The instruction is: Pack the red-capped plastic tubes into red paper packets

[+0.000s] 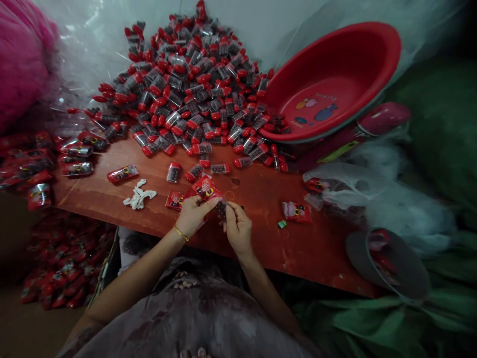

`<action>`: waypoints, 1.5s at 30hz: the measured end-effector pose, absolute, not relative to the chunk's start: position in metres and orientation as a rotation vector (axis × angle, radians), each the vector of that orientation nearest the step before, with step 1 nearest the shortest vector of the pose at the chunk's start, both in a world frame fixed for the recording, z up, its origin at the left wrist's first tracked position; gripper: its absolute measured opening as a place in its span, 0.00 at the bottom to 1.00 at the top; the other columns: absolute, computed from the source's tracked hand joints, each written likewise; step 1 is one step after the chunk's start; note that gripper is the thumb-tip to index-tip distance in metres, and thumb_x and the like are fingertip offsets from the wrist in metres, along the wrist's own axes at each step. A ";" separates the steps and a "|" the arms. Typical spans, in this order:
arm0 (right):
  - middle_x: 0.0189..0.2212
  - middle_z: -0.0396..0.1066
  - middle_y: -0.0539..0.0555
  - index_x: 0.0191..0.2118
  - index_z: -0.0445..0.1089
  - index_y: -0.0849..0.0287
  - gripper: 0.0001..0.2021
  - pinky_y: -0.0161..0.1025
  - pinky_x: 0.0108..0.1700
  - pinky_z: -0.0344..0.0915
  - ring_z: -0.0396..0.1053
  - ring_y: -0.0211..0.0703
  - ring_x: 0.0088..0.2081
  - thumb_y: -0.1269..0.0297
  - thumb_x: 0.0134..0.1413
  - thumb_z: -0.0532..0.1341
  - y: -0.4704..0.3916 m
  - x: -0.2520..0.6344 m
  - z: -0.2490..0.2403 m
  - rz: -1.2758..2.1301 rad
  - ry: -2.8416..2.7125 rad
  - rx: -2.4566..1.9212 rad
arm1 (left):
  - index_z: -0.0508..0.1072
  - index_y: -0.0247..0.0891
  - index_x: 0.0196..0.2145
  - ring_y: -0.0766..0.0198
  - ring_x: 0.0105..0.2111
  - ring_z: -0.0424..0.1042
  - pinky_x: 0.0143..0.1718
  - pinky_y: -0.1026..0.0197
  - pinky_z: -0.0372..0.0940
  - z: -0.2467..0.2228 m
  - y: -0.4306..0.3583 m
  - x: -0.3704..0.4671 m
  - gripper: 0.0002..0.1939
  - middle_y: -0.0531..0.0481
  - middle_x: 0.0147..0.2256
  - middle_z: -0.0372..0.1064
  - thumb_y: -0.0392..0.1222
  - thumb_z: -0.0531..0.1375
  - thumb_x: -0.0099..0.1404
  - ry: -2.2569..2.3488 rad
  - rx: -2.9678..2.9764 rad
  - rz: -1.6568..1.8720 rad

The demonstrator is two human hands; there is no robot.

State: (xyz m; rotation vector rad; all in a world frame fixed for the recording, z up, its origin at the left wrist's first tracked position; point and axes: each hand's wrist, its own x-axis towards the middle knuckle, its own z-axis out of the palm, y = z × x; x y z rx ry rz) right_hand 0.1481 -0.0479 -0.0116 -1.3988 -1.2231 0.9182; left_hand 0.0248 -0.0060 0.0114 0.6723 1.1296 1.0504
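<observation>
a worker in a patterned garment [208, 318] sits close against a reddish-brown counter [257, 186], forearms reaching inward over its near edge. the left hand [192, 215], a yellow bracelet [181, 233] at its wrist, is drawn narrow, thumb and fingers pinching a printed red packet [204, 187]. the right hand [238, 226], also narrow, grips a small clear tube [221, 209] with dark contents at the packet's near end; how far the tube sits inside the packet cannot be told. both are held just above the counter, near its front edge.

below the counter at left, a heap of filled packets [67, 273] spreads in shadow. at right, a grey bowl [408, 268] holds more red wrappers [385, 261]. just beside the right hand lie a tiny green sachet [282, 224] and a red-and-clear packet [298, 212]; to the left of the hands rests a twisted white piece [139, 196].

farther back, a large mound of red-capped tubes [194, 94] with dark contents covers much of the counter. a tilted red basin [335, 64], cartoon figures printed on its bottom, leans beside the mound's right flank. behind at far left stands a bright pink bundle [22, 62].
</observation>
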 end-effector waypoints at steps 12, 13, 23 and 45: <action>0.16 0.64 0.44 0.39 0.67 0.58 0.14 0.32 0.20 0.61 0.62 0.33 0.15 0.54 0.60 0.51 -0.043 0.135 -0.004 0.910 -1.201 -1.412 | 0.72 0.33 0.23 0.72 0.19 0.62 0.21 0.67 0.59 0.008 -0.014 0.033 0.20 0.54 0.19 0.66 0.55 0.66 0.47 0.950 0.633 1.107; 0.15 0.62 0.43 0.40 0.67 0.58 0.13 0.32 0.21 0.62 0.62 0.33 0.15 0.55 0.60 0.51 -0.044 0.135 -0.003 0.909 -1.239 -1.402 | 0.71 0.32 0.22 0.72 0.18 0.62 0.21 0.67 0.59 0.010 -0.010 0.032 0.20 0.54 0.19 0.65 0.55 0.67 0.46 0.945 0.589 1.114; 0.18 0.66 0.46 0.37 0.68 0.59 0.15 0.31 0.19 0.58 0.59 0.32 0.15 0.54 0.59 0.51 -0.040 0.129 0.002 1.012 -1.140 -1.374 | 0.68 0.34 0.23 0.74 0.12 0.58 0.12 0.68 0.53 0.013 -0.011 0.036 0.21 0.58 0.15 0.60 0.55 0.67 0.46 0.951 0.646 1.037; 0.19 0.66 0.45 0.35 0.64 0.57 0.09 0.33 0.25 0.63 0.64 0.34 0.19 0.57 0.54 0.57 -0.035 0.122 -0.003 1.122 -1.065 -1.215 | 0.74 0.31 0.30 0.72 0.17 0.61 0.12 0.68 0.54 0.028 -0.006 0.025 0.21 0.49 0.24 0.71 0.52 0.67 0.46 0.848 0.500 1.090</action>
